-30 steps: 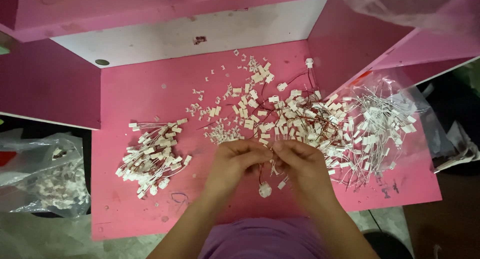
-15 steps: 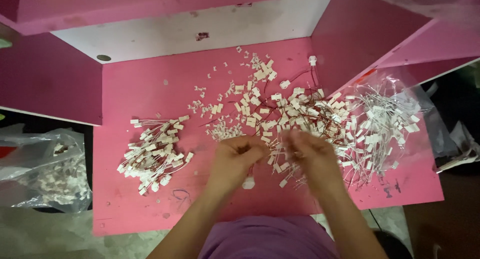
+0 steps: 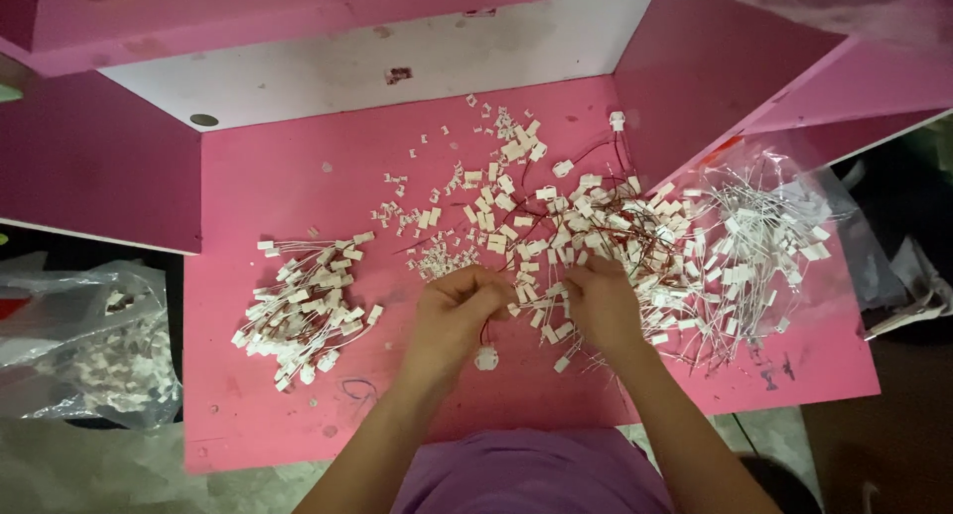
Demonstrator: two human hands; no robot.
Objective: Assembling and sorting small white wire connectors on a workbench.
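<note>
Many small white connectors (image 3: 556,236) (red-wired)

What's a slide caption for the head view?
Both hands, left hand and right hand, work small white wired connectors on a pink table.

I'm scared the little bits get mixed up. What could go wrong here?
The left hand and right hand work right at the edge of the tangled pile of white connectors, so wires may snag and drag extras along. The small white piece lying near the pink table edge could get knocked off.
</note>
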